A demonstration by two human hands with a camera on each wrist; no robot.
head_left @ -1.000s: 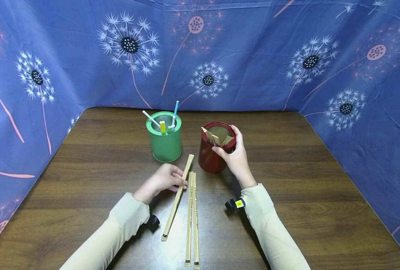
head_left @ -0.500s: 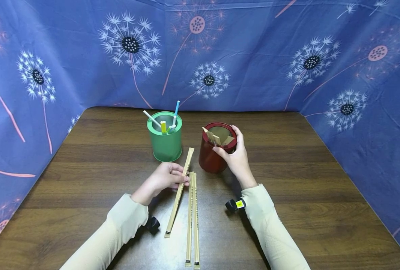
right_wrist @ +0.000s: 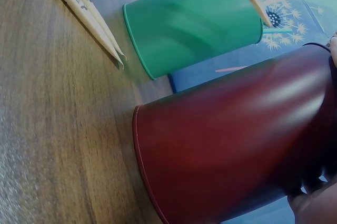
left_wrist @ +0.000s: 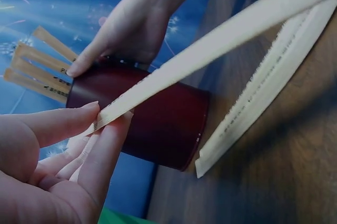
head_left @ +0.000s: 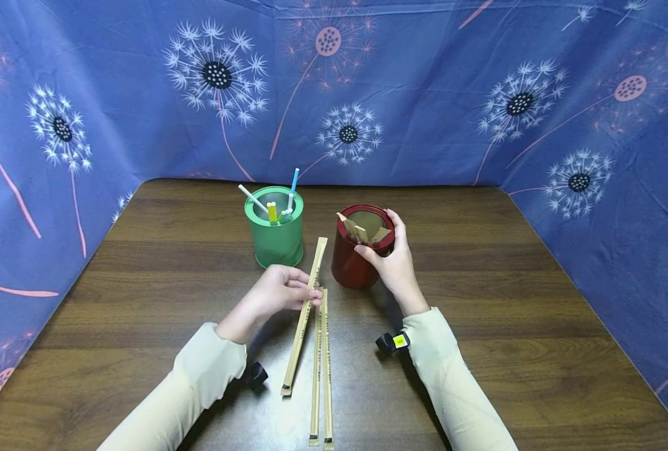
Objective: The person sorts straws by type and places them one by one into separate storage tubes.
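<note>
Between thumb and fingers, my left hand (head_left: 274, 293) pinches a long thin stick in a tan printed paper wrapper (head_left: 298, 351). Its far end points up toward the gap between two canisters, and its near end hangs low over the table. Two similar wrapped sticks (head_left: 316, 382) lie side by side on the table just to its right. My right hand (head_left: 396, 266) grips the rim of a dark red canister (head_left: 352, 266), thumb in front and fingers behind. Several tan wrapped sticks (left_wrist: 45, 71) poke out of that canister's mouth in the left wrist view.
A green canister (head_left: 277, 244) holding several coloured pens (head_left: 272, 212) stands left of the red one. The brown wooden table (head_left: 526, 326) ends at a blue dandelion-print cloth (head_left: 413, 75). Black wrist cameras (head_left: 387, 342) hang under both sleeves.
My left hand has moved slightly up and to the right, carrying the wrapped stick with it. The right hand and red canister have stayed in place.
</note>
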